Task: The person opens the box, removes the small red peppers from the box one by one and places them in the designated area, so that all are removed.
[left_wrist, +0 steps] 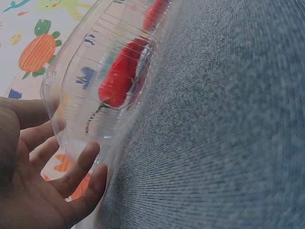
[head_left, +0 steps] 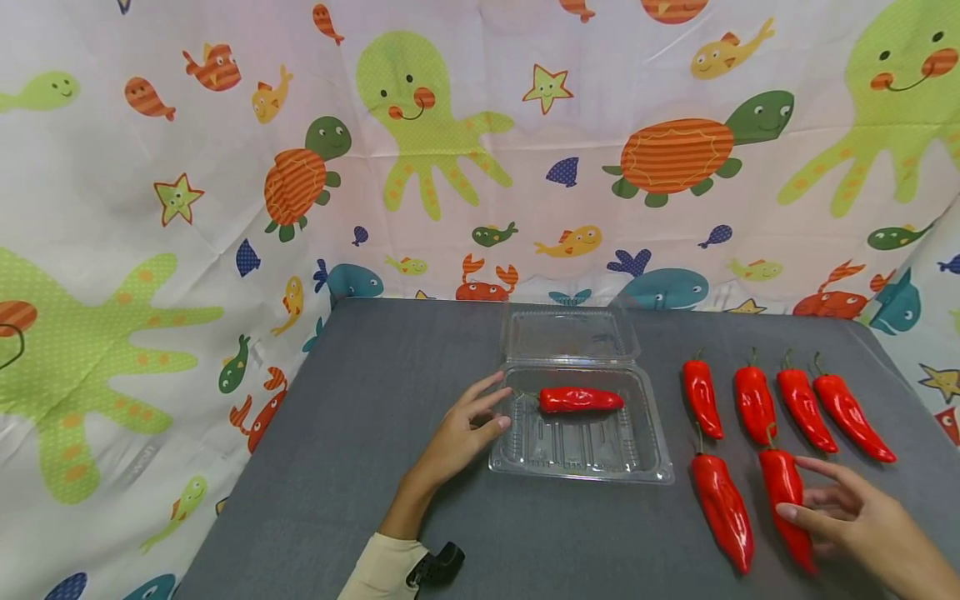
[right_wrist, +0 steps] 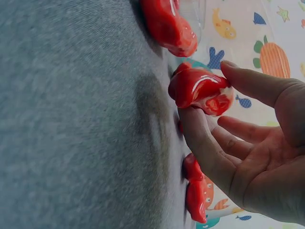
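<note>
A clear plastic clamshell box (head_left: 654, 450) lies with its lid (head_left: 570, 335) folded back, and one red pepper (head_left: 581, 400) lies crosswise inside it. At the box's left side is my left hand (head_left: 467, 421), fingers spread and loosely bent by the rim; in the left wrist view the hand (left_wrist: 52, 176) is beside the clear wall. My right hand (head_left: 855, 508) pinches another long red pepper (head_left: 783, 492) between thumb and fingers. Seen from the right wrist, this pepper (right_wrist: 202, 90) is between thumb and forefinger, seemingly just off the cloth.
Right of the box, several red peppers (head_left: 806, 410) lie in a back row, stems pointing away. One more pepper (head_left: 722, 508) lies in front, left of the held one. Grey cloth (head_left: 337, 467) covers the table, and a sea-animal curtain (head_left: 480, 167) hangs behind.
</note>
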`<control>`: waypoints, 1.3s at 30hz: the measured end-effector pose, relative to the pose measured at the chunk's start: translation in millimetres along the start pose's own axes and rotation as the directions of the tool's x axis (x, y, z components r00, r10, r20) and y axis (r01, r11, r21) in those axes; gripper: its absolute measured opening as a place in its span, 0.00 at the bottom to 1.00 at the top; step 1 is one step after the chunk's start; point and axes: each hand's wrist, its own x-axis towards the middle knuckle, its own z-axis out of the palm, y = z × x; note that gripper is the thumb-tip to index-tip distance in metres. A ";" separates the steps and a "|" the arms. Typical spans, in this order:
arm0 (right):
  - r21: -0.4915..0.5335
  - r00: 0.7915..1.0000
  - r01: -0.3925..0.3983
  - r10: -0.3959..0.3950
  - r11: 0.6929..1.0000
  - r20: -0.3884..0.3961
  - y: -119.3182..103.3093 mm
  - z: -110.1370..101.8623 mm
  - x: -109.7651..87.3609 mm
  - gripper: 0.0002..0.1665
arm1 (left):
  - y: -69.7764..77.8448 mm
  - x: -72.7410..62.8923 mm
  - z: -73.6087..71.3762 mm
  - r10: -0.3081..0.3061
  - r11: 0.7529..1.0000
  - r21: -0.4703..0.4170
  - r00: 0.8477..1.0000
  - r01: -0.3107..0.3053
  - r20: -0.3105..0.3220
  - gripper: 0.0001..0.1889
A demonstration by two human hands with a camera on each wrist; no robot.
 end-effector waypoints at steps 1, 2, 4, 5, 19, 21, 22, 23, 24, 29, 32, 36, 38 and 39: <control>0.001 1.000 -0.008 0.008 1.000 0.008 1.7 0.2 0.0 0.68 | -0.4 0.0 0.1 0.002 1.000 0.000 1.000 -0.002 -0.001 0.27; 0.002 1.000 -0.016 0.016 1.000 0.018 3.3 0.6 -0.3 0.69 | -0.6 0.1 0.1 0.004 1.000 0.000 1.000 -0.004 -0.001 0.27; 0.009 0.999 -0.032 0.032 0.999 0.042 5.6 1.2 -0.4 0.69 | -0.9 0.1 0.2 0.008 1.000 0.001 1.000 -0.008 -0.002 0.27; 0.013 0.998 -0.037 0.036 0.999 0.055 6.2 1.7 -0.8 0.69 | -0.8 0.2 0.2 0.010 1.000 0.000 1.000 -0.010 -0.001 0.27; 0.001 0.992 -0.074 0.073 0.997 0.106 6.3 3.7 0.6 0.70 | 1.8 -0.1 0.0 -0.007 1.000 0.004 1.000 0.007 -0.005 0.27; -0.007 0.992 -0.071 0.072 0.997 0.105 7.1 3.8 1.2 0.71 | 2.3 0.0 0.0 -0.008 1.000 0.004 1.000 0.008 -0.004 0.27; -0.010 0.992 -0.071 0.072 0.997 0.103 7.6 3.9 1.6 0.71 | 2.5 0.0 -0.1 -0.009 1.000 0.003 1.000 0.009 -0.004 0.28; -0.012 0.992 -0.074 0.075 0.997 0.100 7.9 3.9 2.3 0.72 | 2.7 0.1 -0.1 -0.009 1.000 0.001 1.000 0.009 -0.003 0.28; -0.013 0.992 -0.076 0.077 0.997 0.099 8.4 3.7 3.2 0.73 | 2.5 0.0 -0.1 -0.008 1.000 0.000 1.000 0.008 -0.003 0.28; -0.044 0.993 -0.078 0.081 0.996 0.086 10.2 2.1 6.1 0.73 | 1.8 0.2 0.0 -0.009 1.000 -0.004 1.000 0.009 -0.003 0.28; -0.071 0.994 -0.076 0.081 0.995 0.077 10.2 1.8 6.4 0.72 | 0.9 0.3 0.1 -0.009 1.000 -0.004 1.000 0.009 -0.005 0.28; -0.080 0.994 -0.078 0.084 0.994 0.076 10.0 1.8 6.5 0.72 | 0.5 0.5 0.2 -0.010 1.000 -0.003 1.000 0.010 -0.004 0.28; -0.081 0.994 -0.078 0.084 0.994 0.075 10.0 1.7 6.9 0.72 | 0.6 0.6 0.3 -0.010 1.000 -0.001 1.000 0.010 -0.003 0.28; -0.082 0.994 -0.075 0.081 0.994 0.077 10.1 1.5 6.7 0.72 | 0.6 0.6 0.4 -0.009 1.000 -0.002 1.000 0.009 -0.002 0.28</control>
